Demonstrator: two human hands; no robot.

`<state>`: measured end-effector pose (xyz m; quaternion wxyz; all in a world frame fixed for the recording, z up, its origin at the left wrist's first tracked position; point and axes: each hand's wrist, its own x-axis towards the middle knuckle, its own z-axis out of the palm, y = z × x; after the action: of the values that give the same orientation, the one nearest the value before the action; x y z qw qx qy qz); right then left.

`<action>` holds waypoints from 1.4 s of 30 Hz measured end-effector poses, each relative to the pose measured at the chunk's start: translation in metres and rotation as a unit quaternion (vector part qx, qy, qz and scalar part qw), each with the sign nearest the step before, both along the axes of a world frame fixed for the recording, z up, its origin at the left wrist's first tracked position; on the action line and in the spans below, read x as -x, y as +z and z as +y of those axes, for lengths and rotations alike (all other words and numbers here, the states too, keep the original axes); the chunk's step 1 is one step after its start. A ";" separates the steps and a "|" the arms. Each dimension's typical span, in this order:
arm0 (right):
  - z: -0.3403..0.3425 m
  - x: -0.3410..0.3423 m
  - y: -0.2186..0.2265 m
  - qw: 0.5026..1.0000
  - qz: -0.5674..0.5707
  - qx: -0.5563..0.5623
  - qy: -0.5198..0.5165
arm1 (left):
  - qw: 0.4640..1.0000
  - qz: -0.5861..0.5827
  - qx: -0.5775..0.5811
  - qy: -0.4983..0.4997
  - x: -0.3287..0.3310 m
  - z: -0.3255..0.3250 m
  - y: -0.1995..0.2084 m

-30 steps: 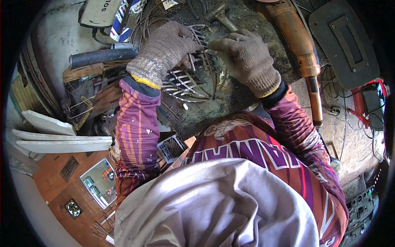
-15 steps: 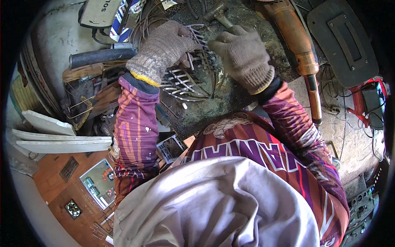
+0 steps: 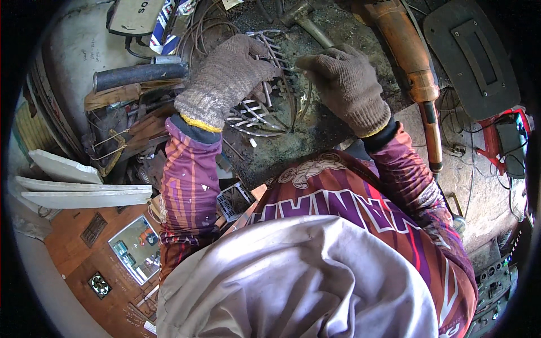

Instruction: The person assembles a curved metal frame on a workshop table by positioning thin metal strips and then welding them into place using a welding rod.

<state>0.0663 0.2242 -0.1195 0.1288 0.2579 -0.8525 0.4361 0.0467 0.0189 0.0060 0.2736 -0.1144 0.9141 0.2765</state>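
Note:
My left hand (image 3: 228,76), in a grey-brown knit glove with a yellow cuff edge, is closed over a curved piece of metalwork (image 3: 256,119) made of thin bars. A short metal rod (image 3: 266,94) sticks out below its fingers and appears gripped. My right hand (image 3: 346,84), gloved alike, hovers to the right of the metalwork. Its thumb and fingertips are pinched together, pointing at the left hand; what they hold is too small to make out. Just beyond the right hand lies a hammer (image 3: 313,29), its handle end partly hidden by the glove.
An orange-brown angle grinder (image 3: 403,53) and a dark welding mask (image 3: 470,56) lie on the right. At left are a black tube (image 3: 138,77), coiled cable (image 3: 197,28) and pale boards (image 3: 87,197). A small white bit (image 3: 253,143) sits on the dark worktop (image 3: 270,160).
My right hand has drawn back toward me and a little right, uncovering more of the hammer handle. My left hand has shifted slightly right and nearer, and the short rod moved with it.

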 end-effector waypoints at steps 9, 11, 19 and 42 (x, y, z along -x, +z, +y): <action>-0.006 -0.001 -0.001 0.995 0.050 0.020 0.083 | 0.998 0.018 0.049 -0.020 0.000 -0.002 -0.004; -0.009 -0.001 0.001 0.994 0.075 0.004 0.077 | 0.999 0.025 0.038 -0.023 -0.002 -0.002 -0.004; -0.009 -0.004 0.002 0.988 0.120 -0.076 0.054 | 0.999 0.015 0.045 -0.021 -0.002 0.008 0.003; 0.001 -0.029 0.000 0.996 0.041 -0.038 0.065 | 0.998 0.060 0.004 -0.020 -0.035 0.009 -0.002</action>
<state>0.0957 0.2248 -0.1199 0.1251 0.3346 -0.8439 0.4002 0.0821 0.0280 0.0041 0.2235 -0.0807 0.9319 0.2739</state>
